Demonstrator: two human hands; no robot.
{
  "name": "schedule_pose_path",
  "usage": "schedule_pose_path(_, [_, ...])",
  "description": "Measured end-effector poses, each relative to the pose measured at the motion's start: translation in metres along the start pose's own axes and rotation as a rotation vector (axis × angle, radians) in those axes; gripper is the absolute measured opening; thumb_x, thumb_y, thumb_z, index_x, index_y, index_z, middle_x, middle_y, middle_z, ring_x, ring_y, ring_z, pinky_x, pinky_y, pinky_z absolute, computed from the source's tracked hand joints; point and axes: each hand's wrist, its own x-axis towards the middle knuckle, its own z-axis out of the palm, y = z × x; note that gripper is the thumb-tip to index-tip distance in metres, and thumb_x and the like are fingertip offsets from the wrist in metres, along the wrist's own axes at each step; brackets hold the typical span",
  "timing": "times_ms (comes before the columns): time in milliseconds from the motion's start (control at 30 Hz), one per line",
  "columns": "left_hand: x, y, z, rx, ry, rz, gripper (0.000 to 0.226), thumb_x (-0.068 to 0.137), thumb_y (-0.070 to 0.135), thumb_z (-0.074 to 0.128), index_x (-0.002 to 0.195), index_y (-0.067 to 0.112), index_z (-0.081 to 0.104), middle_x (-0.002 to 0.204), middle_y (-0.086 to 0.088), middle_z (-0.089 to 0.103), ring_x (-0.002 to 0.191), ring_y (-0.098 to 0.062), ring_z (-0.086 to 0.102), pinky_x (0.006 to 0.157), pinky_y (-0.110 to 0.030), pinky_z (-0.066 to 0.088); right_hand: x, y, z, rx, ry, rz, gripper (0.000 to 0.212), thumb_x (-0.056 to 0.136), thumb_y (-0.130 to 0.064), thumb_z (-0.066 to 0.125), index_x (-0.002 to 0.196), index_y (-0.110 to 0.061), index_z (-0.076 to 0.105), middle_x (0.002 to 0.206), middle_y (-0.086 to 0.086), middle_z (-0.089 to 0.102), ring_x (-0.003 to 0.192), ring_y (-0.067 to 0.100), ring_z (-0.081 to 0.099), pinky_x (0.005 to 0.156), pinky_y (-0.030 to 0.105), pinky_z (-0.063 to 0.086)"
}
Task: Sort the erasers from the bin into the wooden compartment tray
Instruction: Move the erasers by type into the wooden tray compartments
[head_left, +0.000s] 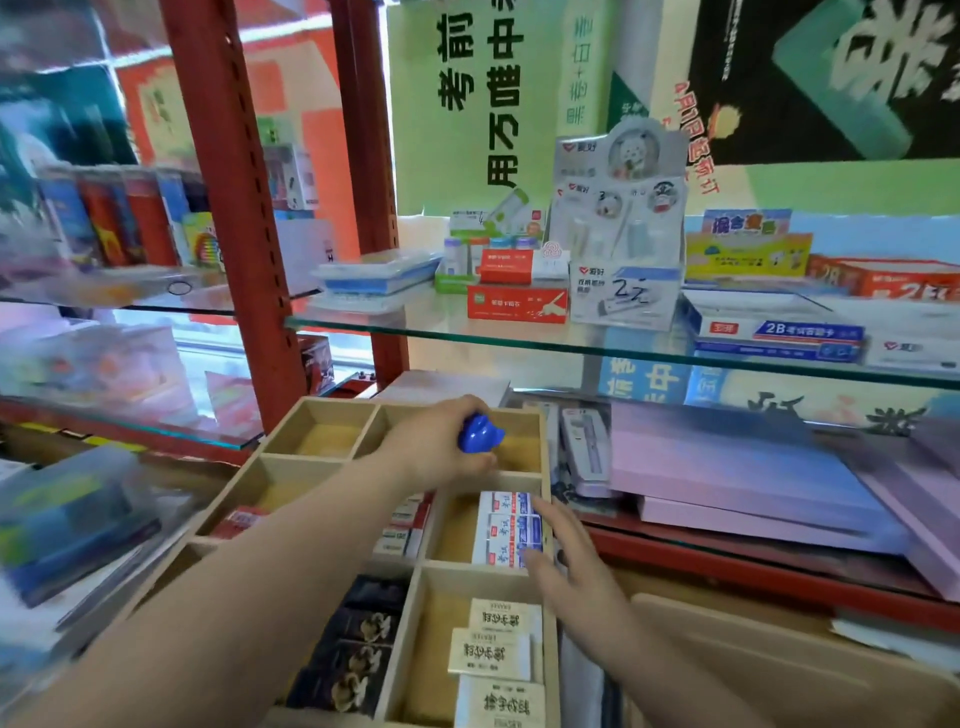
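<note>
While the left hand (441, 447) grips a blue eraser (480, 434) (partly hidden), the right hand (566, 561) lies flat.

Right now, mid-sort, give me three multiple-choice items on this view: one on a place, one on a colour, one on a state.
1. Where is the blue eraser?
A. In the left hand, above the far right compartment of the tray
B. Lying in the nearest compartment
C. On the floor

2. What colour are the wrapped erasers at the right hand?
A. Black
B. White and blue
C. Cream

3. How is the right hand?
A. Clenched in a fist
B. Pinching an eraser
C. Open, fingers straight

Answers:
1 A: the fingers curl round it over that compartment.
2 B: white wrappers with blue ends.
3 C: the fingers lie spread and hold nothing.
</note>
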Motion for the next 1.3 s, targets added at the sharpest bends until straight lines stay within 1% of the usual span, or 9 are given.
schedule_pose_path(67, [0.017, 0.002, 0.006, 0.136, -0.014, 0.044, 0.043, 0.081, 0.03, 0.065, 0.119, 0.021, 0.046, 0.114, 0.001, 0.055, 0.099, -0.017, 0.053, 0.081, -0.026, 0.042, -0.001, 0.003, 0.001, 0.008, -0.004, 0.001, 0.044, 0.094, -0.016, 0.042, 0.128, -0.042, 0.03, 0.137, -0.017, 0.021, 0.127, -0.005, 0.019, 0.105, 0.014, 0.018])
schedule_pose_path(200, [0.044, 0.003, 0.015, 0.335, -0.042, 0.11, 0.045, 0.08, 0.03, 0.063, 0.121, 0.022, 0.047, 0.118, -0.002, 0.054, 0.102, -0.02, 0.053, 0.085, -0.031, 0.046, -0.001, 0.004, 0.002, 0.022, -0.034, 0.008, 0.044, 0.095, -0.021, 0.039, 0.103, -0.062, 0.025, 0.137, -0.021, 0.02, 0.131, 0.0, 0.027, 0.113, 0.032, 0.029])
schedule_pose_path(333, [0.054, 0.008, 0.023, 0.486, -0.104, 0.167, 0.045, 0.082, 0.031, 0.062, 0.122, 0.02, 0.047, 0.118, -0.003, 0.054, 0.103, -0.021, 0.053, 0.089, -0.034, 0.047, -0.001, 0.005, 0.001, 0.049, -0.057, 0.032, 0.041, 0.096, -0.025, 0.037, 0.102, -0.064, 0.024, 0.138, -0.022, 0.016, 0.133, 0.004, 0.027, 0.111, 0.035, 0.03])
schedule_pose_path(467, [0.055, 0.01, 0.027, 0.494, -0.11, 0.214, 0.044, 0.082, 0.031, 0.061, 0.122, 0.021, 0.047, 0.117, -0.003, 0.053, 0.103, -0.02, 0.052, 0.087, -0.032, 0.047, -0.001, 0.005, 0.001, 0.069, -0.052, 0.037, 0.041, 0.096, -0.024, 0.036, 0.103, -0.062, 0.023, 0.138, -0.022, 0.016, 0.13, 0.001, 0.029, 0.109, 0.029, 0.034])
schedule_pose_path(667, [0.055, 0.012, 0.025, 0.284, -0.16, 0.138, 0.049, 0.079, 0.027, 0.068, 0.124, 0.022, 0.05, 0.126, 0.001, 0.051, 0.11, -0.018, 0.05, 0.087, -0.029, 0.045, -0.001, 0.007, 0.0, 0.093, -0.049, 0.042, 0.043, 0.096, -0.021, 0.036, 0.103, -0.061, 0.022, 0.132, -0.026, 0.015, 0.121, -0.005, 0.033, 0.085, 0.005, 0.037])
schedule_pose_path(767, [0.056, 0.01, 0.017, 0.106, -0.232, 0.087, 0.054, 0.076, 0.019, 0.072, 0.126, 0.018, 0.05, 0.129, 0.001, 0.051, 0.115, -0.014, 0.048, 0.091, -0.025, 0.043, 0.0, 0.009, 0.002, 0.114, -0.031, 0.025, 0.045, 0.095, -0.018, 0.039, 0.102, -0.061, 0.026, 0.134, -0.025, 0.017, 0.12, -0.006, 0.033, 0.089, 0.007, 0.035])
schedule_pose_path(933, [0.06, -0.001, 0.008, -0.025, -0.275, -0.007, 0.041, 0.081, 0.001, 0.062, 0.119, 0.013, 0.053, 0.121, -0.004, 0.056, 0.099, -0.01, 0.048, 0.084, -0.02, 0.042, -0.001, 0.009, 0.002, 0.149, -0.032, 0.033, 0.045, 0.095, -0.018, 0.04, 0.102, -0.061, 0.027, 0.133, -0.026, 0.017, 0.121, -0.004, 0.035, 0.093, 0.013, 0.04])
schedule_pose_path(1200, [0.067, -0.004, 0.012, -0.07, -0.032, -0.046, 0.029, 0.085, -0.007, 0.048, 0.107, 0.007, 0.063, 0.11, -0.008, 0.06, 0.101, -0.018, 0.053, 0.082, -0.02, 0.043, 0.0, 0.01, 0.003, 0.179, -0.009, 0.03, 0.044, 0.094, -0.017, 0.041, 0.1, -0.059, 0.03, 0.13, -0.027, 0.02, 0.119, -0.004, 0.038, 0.101, 0.022, 0.041])
schedule_pose_path(1300, [0.072, 0.003, 0.013, -0.229, 0.098, -0.051, 0.03, 0.086, -0.007, 0.049, 0.11, 0.006, 0.061, 0.098, -0.001, 0.056, 0.09, -0.012, 0.05, 0.064, -0.004, 0.04, 0.0, 0.01, 0.004, 0.187, -0.005, 0.033, 0.043, 0.095, -0.018, 0.04, 0.099, -0.059, 0.03, 0.126, -0.028, 0.02, 0.112, -0.011, 0.037, 0.098, 0.019, 0.042])
